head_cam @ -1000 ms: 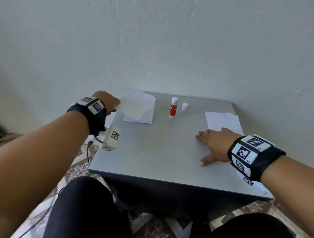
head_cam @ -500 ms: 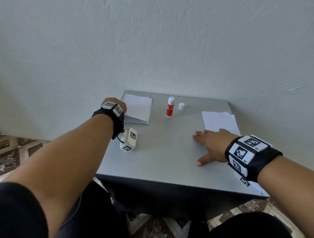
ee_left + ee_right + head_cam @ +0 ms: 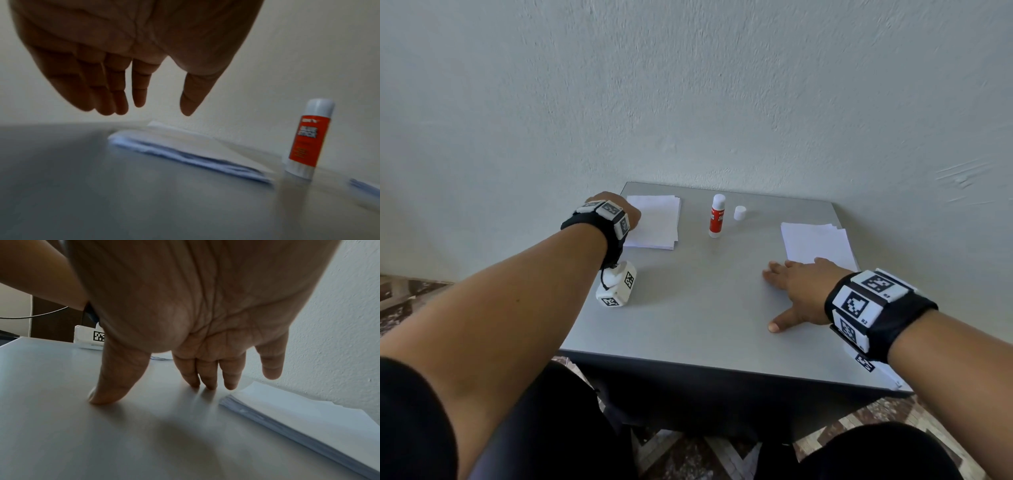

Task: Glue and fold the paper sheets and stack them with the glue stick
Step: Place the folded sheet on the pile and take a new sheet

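A pile of folded white sheets (image 3: 654,222) (image 3: 185,152) lies at the table's back left. My left hand (image 3: 628,214) (image 3: 144,91) hovers at its left edge with straight fingers, holding nothing. The red and white glue stick (image 3: 716,216) (image 3: 306,139) stands uncapped in the back middle, its white cap (image 3: 740,212) beside it. A stack of flat white sheets (image 3: 816,245) (image 3: 298,410) lies at the right. My right hand (image 3: 796,287) (image 3: 195,369) rests on the grey table (image 3: 688,291) with spread fingers, just in front of that stack.
A pale wall (image 3: 688,102) rises right behind the table. The left wrist camera block (image 3: 618,287) hangs over the table's left part. Dark trousers and patterned floor tiles (image 3: 688,455) show below the table's front edge.
My left hand laid the folded sheet it held onto the back-left pile and let go. My right hand has stayed put on the table.
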